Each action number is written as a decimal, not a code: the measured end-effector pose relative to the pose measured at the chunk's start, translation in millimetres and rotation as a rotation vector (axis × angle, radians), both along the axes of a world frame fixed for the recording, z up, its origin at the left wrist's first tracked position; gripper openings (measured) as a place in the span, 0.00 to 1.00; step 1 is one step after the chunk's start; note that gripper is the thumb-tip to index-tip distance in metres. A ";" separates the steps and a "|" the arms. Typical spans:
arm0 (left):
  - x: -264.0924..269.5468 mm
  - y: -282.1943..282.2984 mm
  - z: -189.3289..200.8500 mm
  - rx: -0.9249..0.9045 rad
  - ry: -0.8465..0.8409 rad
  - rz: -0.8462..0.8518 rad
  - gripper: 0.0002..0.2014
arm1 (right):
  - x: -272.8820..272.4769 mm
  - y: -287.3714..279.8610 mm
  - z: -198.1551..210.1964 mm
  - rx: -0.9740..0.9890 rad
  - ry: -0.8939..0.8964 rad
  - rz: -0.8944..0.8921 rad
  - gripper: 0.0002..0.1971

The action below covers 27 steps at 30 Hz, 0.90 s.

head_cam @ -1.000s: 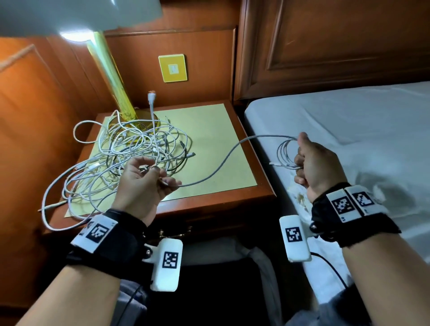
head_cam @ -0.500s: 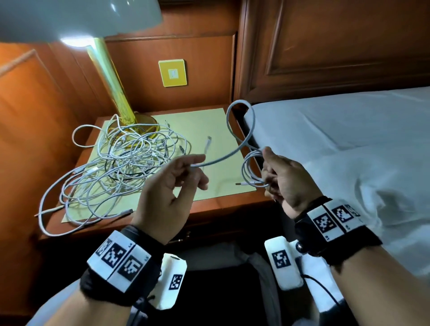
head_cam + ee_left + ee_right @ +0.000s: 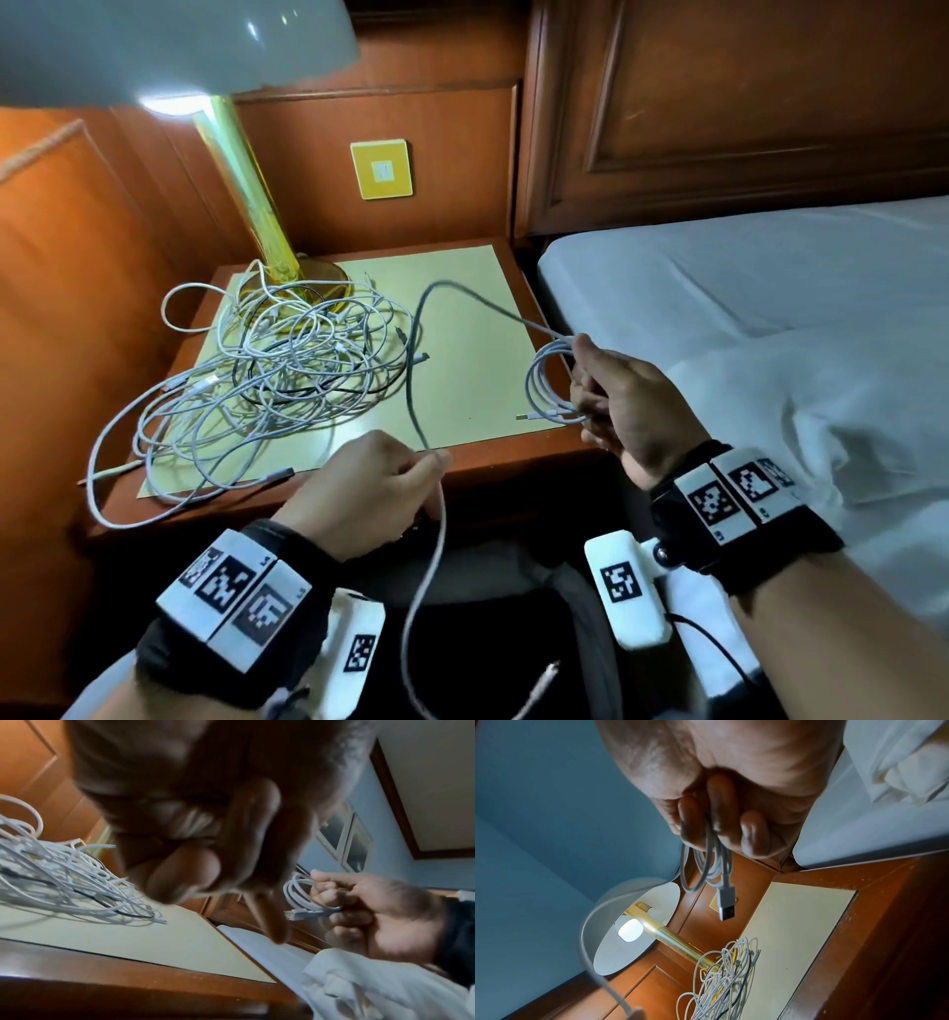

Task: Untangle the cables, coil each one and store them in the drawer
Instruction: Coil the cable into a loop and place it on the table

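Cable, head view: white cable (image 3: 464,303) arcs from the coil (image 3: 547,383) clenched in the right hand (image 3: 624,406) to the left hand (image 3: 369,488), which now pinches it lower, nearer the body; its tail dangles below.
Left wrist view: left fingertips (image 3: 185,874) pinch the strand; tangle (image 3: 64,882) lies left.
Right wrist view: plug (image 3: 726,902) hangs beneath the fist.
Meaning: another loop seems ready.

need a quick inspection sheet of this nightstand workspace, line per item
surface: wooden nightstand with a pale yellow mat.
job's things: tangled cable pile on the mat; white cable part coiled, off the pile; drawer front not clearly seen.
clutter: nothing seen.
hands: right hand grips the coil; left hand pinches the cable's loose run.
cables: USB plug sticks out of the coil; free end hangs below the left hand.
surroundings: lit lamp, wall switch, bed.
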<state>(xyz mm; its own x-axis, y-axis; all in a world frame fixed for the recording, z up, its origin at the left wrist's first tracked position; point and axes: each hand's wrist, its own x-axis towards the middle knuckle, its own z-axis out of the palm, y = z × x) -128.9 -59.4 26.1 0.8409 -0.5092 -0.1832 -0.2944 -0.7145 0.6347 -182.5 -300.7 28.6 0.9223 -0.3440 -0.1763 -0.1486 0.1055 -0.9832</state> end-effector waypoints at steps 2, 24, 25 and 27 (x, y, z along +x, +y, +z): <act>3.6 3.0 0.0 0.067 -0.127 0.093 0.27 | -1.2 2.5 0.5 0.009 -0.001 0.035 0.22; -6.5 -41.2 -30.0 -0.680 0.049 0.111 0.08 | -4.8 37.9 -5.8 0.299 0.020 0.282 0.19; -5.7 -40.8 -28.2 -0.691 0.040 0.120 0.09 | -4.9 38.2 -5.6 0.283 0.026 0.275 0.18; -2.0 -37.2 -26.1 -0.641 -0.044 0.089 0.09 | -6.0 36.8 -1.9 0.230 0.052 0.271 0.16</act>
